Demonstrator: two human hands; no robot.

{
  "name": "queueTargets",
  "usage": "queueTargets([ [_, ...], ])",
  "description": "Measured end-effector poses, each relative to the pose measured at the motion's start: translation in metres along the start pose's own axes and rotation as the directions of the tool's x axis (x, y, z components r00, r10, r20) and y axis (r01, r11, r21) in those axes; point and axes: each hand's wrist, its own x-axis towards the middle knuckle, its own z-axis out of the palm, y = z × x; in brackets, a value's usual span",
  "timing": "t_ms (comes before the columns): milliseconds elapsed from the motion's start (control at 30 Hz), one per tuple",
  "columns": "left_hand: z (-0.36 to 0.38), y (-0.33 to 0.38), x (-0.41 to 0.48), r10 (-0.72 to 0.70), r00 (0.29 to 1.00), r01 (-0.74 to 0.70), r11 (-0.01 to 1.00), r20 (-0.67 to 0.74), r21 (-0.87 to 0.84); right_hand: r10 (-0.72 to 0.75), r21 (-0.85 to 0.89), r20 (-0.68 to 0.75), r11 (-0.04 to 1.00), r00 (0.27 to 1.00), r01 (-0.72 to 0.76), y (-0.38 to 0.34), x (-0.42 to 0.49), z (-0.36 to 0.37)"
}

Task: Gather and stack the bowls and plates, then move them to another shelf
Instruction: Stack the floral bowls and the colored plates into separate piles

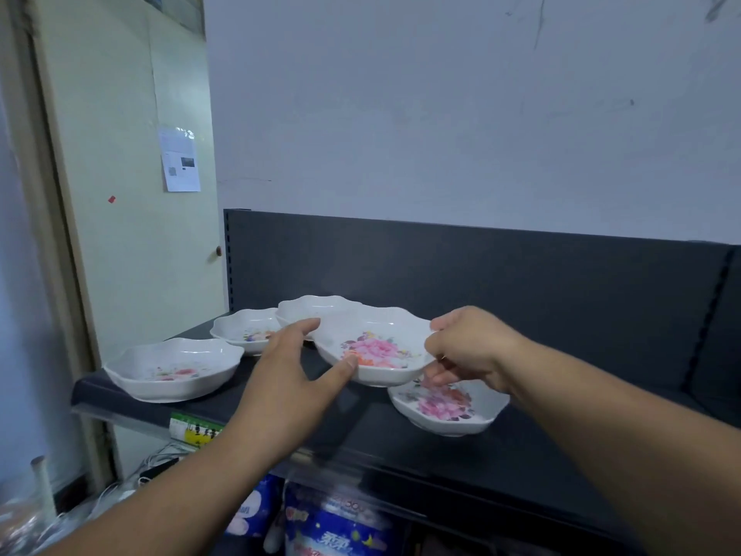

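Note:
Several white bowls with pink flower prints stand on a dark shelf [401, 443]. My right hand [469, 347] grips the right rim of one flowered bowl [377, 347] and holds it tilted above the shelf. My left hand [296, 367] is spread wide, its thumb touching that bowl's near rim and its forefinger reaching toward the far rim. Just below, under my right hand, sits another flowered bowl [449, 407]. A front-left bowl [172, 369], a middle-left bowl [246, 329] and a back bowl [308, 309] rest on the shelf.
The shelf has a dark back panel [501, 270] and a front edge with a price tag [194, 429]. Packaged goods [333, 527] lie on the level below. A pale door [132, 194] stands to the left.

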Motion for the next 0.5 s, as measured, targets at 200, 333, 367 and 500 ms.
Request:
queueTargets([
  [200, 0.039, 0.022, -0.004, 0.018, 0.996, -0.015, 0.999, 0.093, -0.035, 0.040, -0.118, -0.067, 0.992, 0.997, -0.048, 0.026, 0.000, -0.051],
  [333, 0.061, 0.027, -0.006, -0.010, 0.988, 0.010, 1.000, 0.153, 0.002, 0.074, -0.143, -0.089, 0.986, 0.993, -0.086, 0.047, 0.003, -0.063],
  [367, 0.065, 0.029, -0.007, -0.021, 0.986, 0.020, 1.000, 0.167, 0.011, 0.078, -0.150, -0.090, 0.984, 0.993, -0.091, 0.053, 0.004, -0.065],
  [500, 0.080, 0.032, -0.006, -0.070, 0.972, 0.063, 0.997, 0.224, 0.041, 0.089, -0.145, -0.080, 0.984, 0.993, -0.100, 0.067, 0.010, -0.066],
])
